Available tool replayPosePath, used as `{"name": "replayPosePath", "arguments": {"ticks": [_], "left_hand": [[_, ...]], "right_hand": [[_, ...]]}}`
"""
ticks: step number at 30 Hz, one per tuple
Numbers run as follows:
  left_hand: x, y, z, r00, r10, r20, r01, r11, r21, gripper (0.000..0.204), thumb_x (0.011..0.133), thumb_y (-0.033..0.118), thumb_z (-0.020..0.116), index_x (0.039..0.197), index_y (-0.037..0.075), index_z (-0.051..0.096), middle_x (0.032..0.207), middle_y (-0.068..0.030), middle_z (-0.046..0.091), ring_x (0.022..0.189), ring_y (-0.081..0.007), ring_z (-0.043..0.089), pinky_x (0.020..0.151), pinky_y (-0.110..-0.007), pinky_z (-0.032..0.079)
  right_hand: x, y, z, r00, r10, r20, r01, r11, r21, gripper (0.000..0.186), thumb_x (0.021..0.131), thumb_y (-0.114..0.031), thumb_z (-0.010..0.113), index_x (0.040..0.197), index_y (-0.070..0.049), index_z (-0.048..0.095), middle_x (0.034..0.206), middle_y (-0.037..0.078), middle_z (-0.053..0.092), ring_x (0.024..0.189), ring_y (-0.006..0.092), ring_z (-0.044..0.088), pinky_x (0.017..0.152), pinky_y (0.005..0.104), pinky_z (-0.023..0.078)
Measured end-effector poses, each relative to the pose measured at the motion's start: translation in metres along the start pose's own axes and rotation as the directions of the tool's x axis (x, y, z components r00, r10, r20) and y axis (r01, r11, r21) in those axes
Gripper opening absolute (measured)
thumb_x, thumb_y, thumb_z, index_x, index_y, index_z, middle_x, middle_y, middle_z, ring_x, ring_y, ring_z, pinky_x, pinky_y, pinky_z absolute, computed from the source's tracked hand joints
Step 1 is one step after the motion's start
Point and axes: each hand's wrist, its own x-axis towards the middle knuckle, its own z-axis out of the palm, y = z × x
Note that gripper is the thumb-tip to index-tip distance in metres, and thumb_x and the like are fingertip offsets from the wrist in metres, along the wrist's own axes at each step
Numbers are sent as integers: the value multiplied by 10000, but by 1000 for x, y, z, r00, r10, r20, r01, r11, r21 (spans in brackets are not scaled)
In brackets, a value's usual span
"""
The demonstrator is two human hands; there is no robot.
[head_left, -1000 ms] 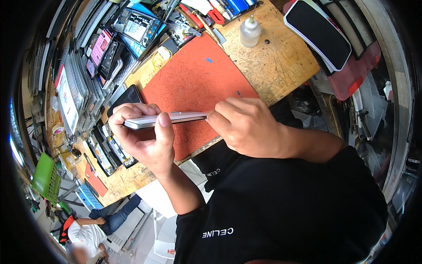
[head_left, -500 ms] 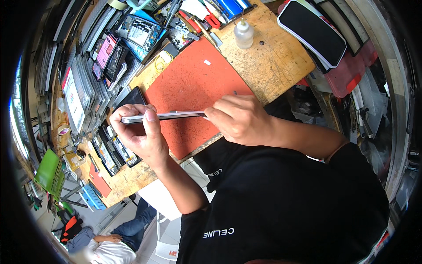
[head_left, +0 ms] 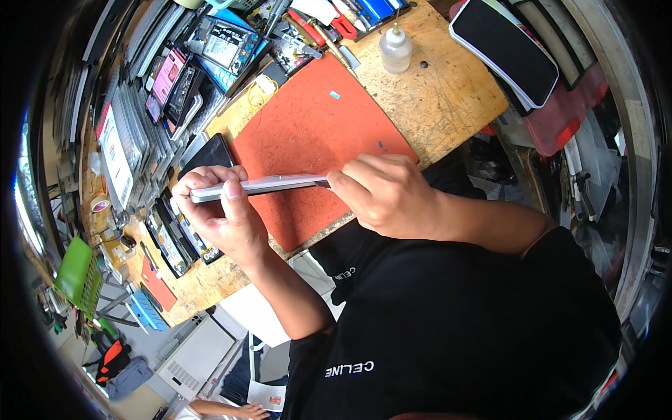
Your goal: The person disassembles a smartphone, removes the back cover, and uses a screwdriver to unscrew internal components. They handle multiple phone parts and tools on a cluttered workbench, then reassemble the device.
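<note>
Left hand [head_left: 234, 222] pinching my smartphone [head_left: 280, 183] at 9 o'clock over the orange mat [head_left: 315, 126], right hand [head_left: 385, 196] clenched at its 3 o'clock tip; probably light, stiff, slick, crackable, so grip the edges.

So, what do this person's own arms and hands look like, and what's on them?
Both the left hand and right hand are ungloved, with bare forearms. The plain black sleeves end near the elbows and belong to a black top with white lettering.
</note>
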Motion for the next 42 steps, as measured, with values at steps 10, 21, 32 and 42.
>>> {"name": "replayPosePath", "arguments": {"ticks": [10,21,32,42], "left_hand": [[1,1,4,1000,3,-14,-3,1000,20,405,935,44,806,1149,117,471,1035,-44,503,843,-173,559,807,-405,551],[5,0,-1,999,-54,-7,53,996,-74,345,971,16,760,1155,107,483,1030,-43,517,848,-168,546,841,-406,533],[4,-11,-18,965,-227,-130,181,939,-292,262,1017,86,729,1172,117,520,1017,-36,580,857,-159,587,834,-388,548],[0,-17,-25,963,-237,-130,190,936,-296,238,1047,95,698,1169,120,495,1011,-35,574,865,-158,572,826,-373,560]], "right_hand": [[5,-2,-2,999,-32,10,32,999,0,93,810,-95,695,849,-22,654,784,74,615,689,223,676,566,355,548],[0,2,11,998,27,-63,-22,996,90,118,821,-57,707,924,-30,658,786,76,599,699,235,680,577,371,539],[8,5,27,985,40,-170,-2,976,219,112,904,-70,748,958,-31,658,798,69,597,715,247,682,589,394,542],[25,3,7,990,-130,-57,129,991,-32,104,828,-112,698,863,-39,633,792,58,584,736,211,663,599,343,548]]}}
